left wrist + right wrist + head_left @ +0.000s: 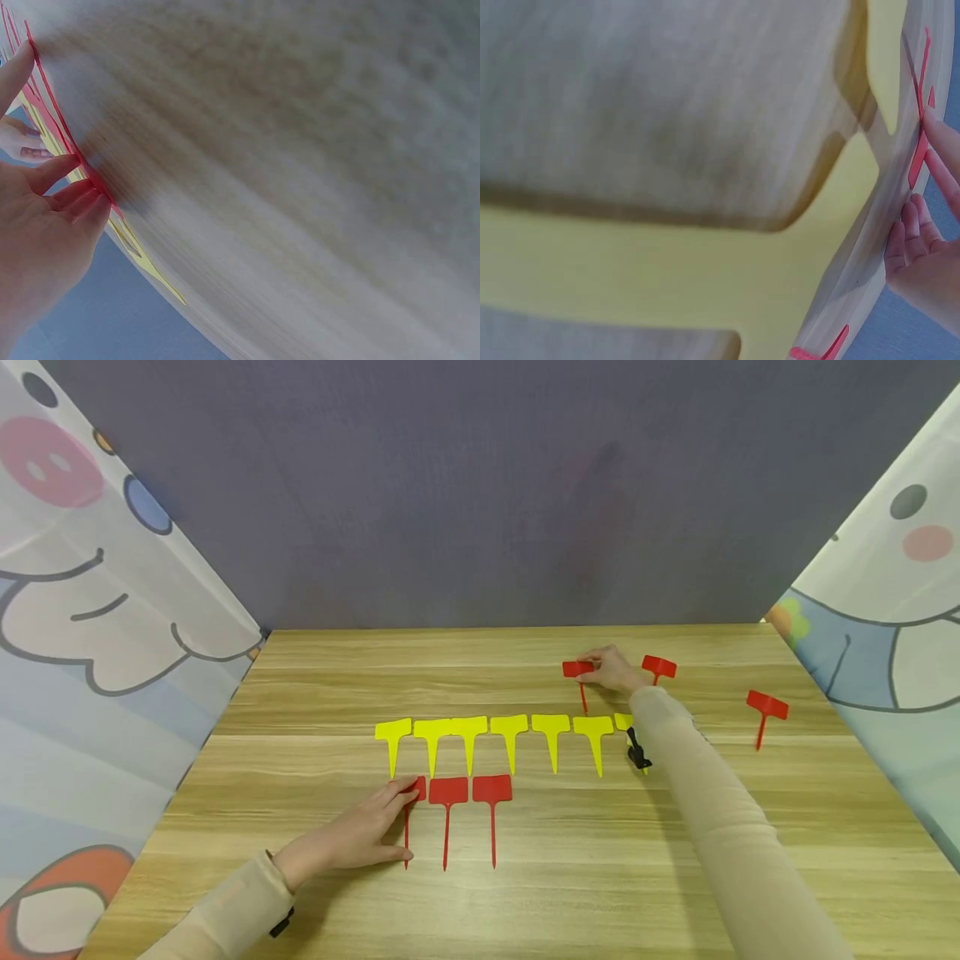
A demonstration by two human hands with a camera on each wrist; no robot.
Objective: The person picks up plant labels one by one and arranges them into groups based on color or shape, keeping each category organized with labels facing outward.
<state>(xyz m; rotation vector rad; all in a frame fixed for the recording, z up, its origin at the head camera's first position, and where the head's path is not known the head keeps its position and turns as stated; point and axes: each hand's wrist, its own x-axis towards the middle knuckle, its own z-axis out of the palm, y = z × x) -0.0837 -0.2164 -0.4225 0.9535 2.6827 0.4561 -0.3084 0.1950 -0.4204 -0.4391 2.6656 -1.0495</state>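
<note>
My left hand (358, 831) rests on the leftmost red plant label (421, 788) of a short front row. Its fingertips touch the label's head and the thumb lies at the stem's tip. Two more red labels, a middle one (448, 792) and a right one (492, 788), lie flat beside it. Farther back, my right hand (611, 670) pinches another red plant label (577, 668) by the right end of its head, stem pointing toward me. In the right wrist view, thumb and finger meet on that red label (919, 154).
Several yellow T-shaped plant labels (551, 724) form a row between the hands; the right sleeve partly covers the last. Two loose red labels, one near the right wrist (659, 666) and one farther right (767, 704), lie on the wooden table (600, 893). A grey wall (487, 510) stands behind.
</note>
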